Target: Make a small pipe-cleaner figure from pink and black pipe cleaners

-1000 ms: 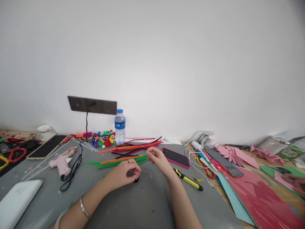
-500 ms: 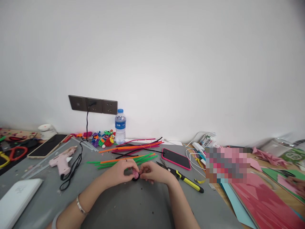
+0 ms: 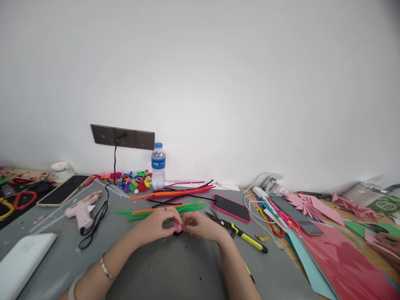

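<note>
Between my two hands is a small fuzzy pink and black piece (image 3: 178, 228), partly hidden by my fingers; its black part is at the bottom, close to the grey mat. My left hand (image 3: 161, 223) pinches it from the left with thumb and forefinger. From the right, the thumb and fingertips of my right hand (image 3: 200, 226) close on the same piece. Just beyond my hands lie green pipe cleaners (image 3: 168, 209). Yellow-and-black pliers (image 3: 239, 234) rest right of my right hand.
A pink glue gun (image 3: 81, 212) and a white box-like object (image 3: 25, 258) lie left. A water bottle (image 3: 158, 166) and small figures (image 3: 136, 181) stand at the wall. A pink-edged phone (image 3: 231, 208) lies right. Another person's hand (image 3: 389, 243) is at far right.
Both hands stay nearly in place around the pink and black piece, the right fingers shifting slightly. A yellow-and-black tip now shows beside my right forearm. The other person's hand has moved a little.
</note>
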The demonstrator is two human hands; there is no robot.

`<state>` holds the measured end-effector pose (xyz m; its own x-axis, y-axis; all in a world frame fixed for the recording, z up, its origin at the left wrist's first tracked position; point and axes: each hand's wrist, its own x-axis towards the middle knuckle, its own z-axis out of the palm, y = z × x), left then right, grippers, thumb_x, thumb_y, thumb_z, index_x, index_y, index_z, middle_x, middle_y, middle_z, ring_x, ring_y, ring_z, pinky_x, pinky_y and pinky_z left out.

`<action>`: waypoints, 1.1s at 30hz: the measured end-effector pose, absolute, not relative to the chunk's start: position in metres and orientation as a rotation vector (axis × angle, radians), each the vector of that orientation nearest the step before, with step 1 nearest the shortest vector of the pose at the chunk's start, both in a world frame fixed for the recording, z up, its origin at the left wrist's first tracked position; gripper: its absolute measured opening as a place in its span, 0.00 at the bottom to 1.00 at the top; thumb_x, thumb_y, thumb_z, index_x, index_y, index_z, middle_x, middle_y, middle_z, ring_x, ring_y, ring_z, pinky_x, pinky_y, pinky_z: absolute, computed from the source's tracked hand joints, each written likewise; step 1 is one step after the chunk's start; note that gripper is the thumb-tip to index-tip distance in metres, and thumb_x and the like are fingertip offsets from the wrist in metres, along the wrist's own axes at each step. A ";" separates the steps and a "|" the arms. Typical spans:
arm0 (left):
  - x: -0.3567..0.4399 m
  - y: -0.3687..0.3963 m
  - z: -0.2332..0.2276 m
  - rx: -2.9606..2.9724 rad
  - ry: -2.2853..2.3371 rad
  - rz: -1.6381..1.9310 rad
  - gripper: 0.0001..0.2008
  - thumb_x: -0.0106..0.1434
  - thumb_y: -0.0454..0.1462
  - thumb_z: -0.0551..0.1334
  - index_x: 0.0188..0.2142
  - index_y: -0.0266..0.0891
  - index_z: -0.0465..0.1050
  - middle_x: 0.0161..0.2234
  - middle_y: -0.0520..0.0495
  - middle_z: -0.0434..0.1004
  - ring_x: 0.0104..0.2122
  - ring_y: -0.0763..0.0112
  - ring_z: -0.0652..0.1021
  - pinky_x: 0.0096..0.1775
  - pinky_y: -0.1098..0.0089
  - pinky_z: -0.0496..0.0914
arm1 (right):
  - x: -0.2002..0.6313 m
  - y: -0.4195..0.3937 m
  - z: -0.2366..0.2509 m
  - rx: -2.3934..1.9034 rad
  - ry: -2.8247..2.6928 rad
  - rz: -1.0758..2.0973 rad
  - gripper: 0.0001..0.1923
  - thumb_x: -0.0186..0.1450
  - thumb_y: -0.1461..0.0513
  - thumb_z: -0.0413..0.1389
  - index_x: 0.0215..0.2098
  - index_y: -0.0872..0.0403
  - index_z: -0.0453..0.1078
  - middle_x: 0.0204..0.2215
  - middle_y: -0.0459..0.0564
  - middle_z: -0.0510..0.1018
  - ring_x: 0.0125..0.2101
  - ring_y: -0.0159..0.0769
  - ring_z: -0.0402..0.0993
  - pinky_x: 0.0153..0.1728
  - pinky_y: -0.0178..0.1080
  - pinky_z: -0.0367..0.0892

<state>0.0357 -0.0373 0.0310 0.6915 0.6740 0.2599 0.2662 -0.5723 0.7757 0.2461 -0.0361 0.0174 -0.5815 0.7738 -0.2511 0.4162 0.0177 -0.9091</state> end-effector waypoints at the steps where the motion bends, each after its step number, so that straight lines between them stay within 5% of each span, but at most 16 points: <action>1: 0.035 -0.036 0.030 2.135 0.736 0.732 0.07 0.59 0.30 0.59 0.36 0.40 0.73 0.35 0.48 0.78 0.34 0.69 0.78 0.41 0.69 0.71 | 0.246 -0.036 0.018 -1.221 -1.987 1.569 0.02 0.59 0.66 0.53 0.30 0.54 0.67 0.19 0.39 0.64 0.17 0.26 0.58 0.17 0.28 0.56; 12: 0.031 -0.025 0.033 1.670 0.833 0.891 0.08 0.62 0.39 0.61 0.36 0.36 0.71 0.35 0.43 0.82 0.35 0.63 0.81 0.41 0.63 0.74 | 0.251 -0.035 0.021 -1.281 -1.955 1.363 0.03 0.60 0.66 0.51 0.29 0.53 0.64 0.20 0.39 0.64 0.19 0.27 0.60 0.21 0.29 0.56; 24: 0.033 -0.027 0.021 1.915 0.872 0.828 0.07 0.59 0.34 0.63 0.36 0.37 0.79 0.36 0.44 0.81 0.35 0.66 0.80 0.41 0.68 0.74 | 0.245 -0.033 0.016 -1.343 -2.035 1.220 0.07 0.57 0.70 0.51 0.28 0.54 0.67 0.20 0.40 0.65 0.22 0.29 0.60 0.25 0.30 0.55; 31: 0.040 -0.035 0.021 1.966 0.803 0.723 0.08 0.62 0.35 0.61 0.36 0.38 0.79 0.34 0.46 0.81 0.29 0.70 0.79 0.26 0.76 0.71 | 0.242 -0.032 0.010 -1.384 -2.047 1.169 0.06 0.57 0.70 0.53 0.28 0.55 0.70 0.21 0.41 0.69 0.23 0.29 0.62 0.25 0.30 0.55; 33: 0.040 -0.035 0.023 2.017 0.778 0.735 0.08 0.62 0.36 0.61 0.36 0.40 0.80 0.33 0.47 0.81 0.28 0.71 0.78 0.29 0.75 0.72 | 0.241 -0.031 0.009 -1.391 -2.050 1.153 0.06 0.57 0.70 0.53 0.28 0.55 0.70 0.21 0.41 0.69 0.22 0.29 0.62 0.25 0.30 0.55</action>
